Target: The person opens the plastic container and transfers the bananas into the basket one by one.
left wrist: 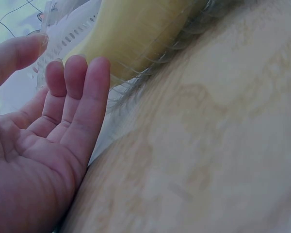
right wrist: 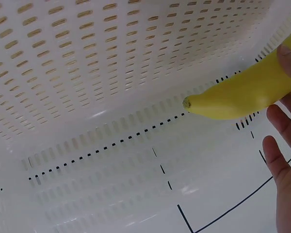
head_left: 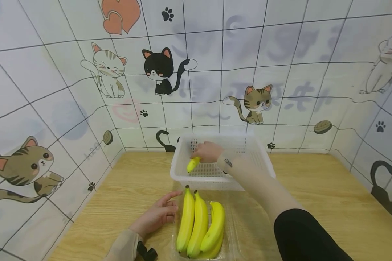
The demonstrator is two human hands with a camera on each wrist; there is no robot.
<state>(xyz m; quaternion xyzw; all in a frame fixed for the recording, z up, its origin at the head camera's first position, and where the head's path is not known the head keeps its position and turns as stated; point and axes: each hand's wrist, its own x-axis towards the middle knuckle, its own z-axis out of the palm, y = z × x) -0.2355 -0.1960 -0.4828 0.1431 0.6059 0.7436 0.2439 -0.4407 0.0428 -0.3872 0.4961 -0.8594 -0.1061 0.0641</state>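
In the head view my right hand (head_left: 209,152) holds a yellow banana (head_left: 192,165) inside the white plastic basket (head_left: 212,183). The right wrist view shows the thumb and fingers around the banana (right wrist: 242,94), its dark tip pointing away from the hand above the slotted basket wall. My left hand (head_left: 158,214) is beside a clear plastic tray (head_left: 232,235), its fingers loosely bent and holding nothing. Several bananas (head_left: 200,224) lie side by side in that tray. From the left wrist, the fingertips (left wrist: 98,68) appear close to the tray's side; contact is hard to tell.
The wooden tabletop (head_left: 307,203) extends around the basket and tray. Behind it rises a tiled wall (head_left: 209,83) with cartoon cats, and similar walls stand at both sides. The basket is directly behind the tray, near the back wall.
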